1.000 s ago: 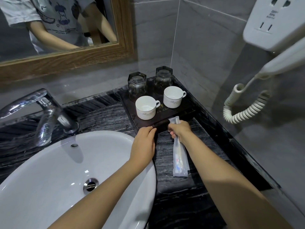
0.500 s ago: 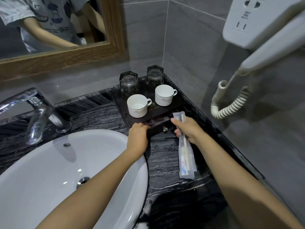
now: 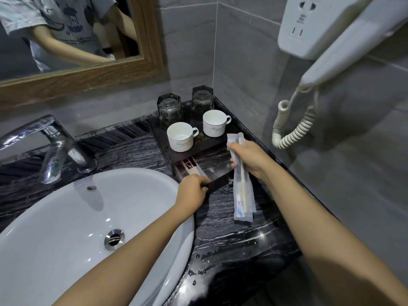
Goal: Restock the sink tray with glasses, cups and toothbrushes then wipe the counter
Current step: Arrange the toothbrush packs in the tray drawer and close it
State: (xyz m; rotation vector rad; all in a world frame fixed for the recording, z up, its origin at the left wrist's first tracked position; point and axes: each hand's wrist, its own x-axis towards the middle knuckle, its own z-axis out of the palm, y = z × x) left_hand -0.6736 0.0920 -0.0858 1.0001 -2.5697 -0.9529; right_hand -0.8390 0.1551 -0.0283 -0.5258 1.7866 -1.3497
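A dark tray (image 3: 198, 149) stands in the counter's back right corner. On it are two upturned glasses (image 3: 169, 109) (image 3: 202, 100) and two white cups (image 3: 180, 136) (image 3: 213, 123). Its front drawer (image 3: 218, 181) is pulled out, and a small packet (image 3: 194, 168) lies inside. My left hand (image 3: 191, 191) grips the drawer's front at its left end. My right hand (image 3: 248, 157) holds wrapped toothbrushes (image 3: 242, 193) by their upper part, hanging just right of the drawer.
A white basin (image 3: 77, 217) fills the left, with a chrome tap (image 3: 50, 146) behind it. The black marble counter (image 3: 231, 235) has water drops near its front edge. A wall hairdryer with a coiled cord (image 3: 289, 127) hangs at the right. A mirror (image 3: 66, 29) is above.
My left hand has pulled the tray's drawer out toward me. My right hand has lifted the wrapped toothbrushes slightly and shifted right.
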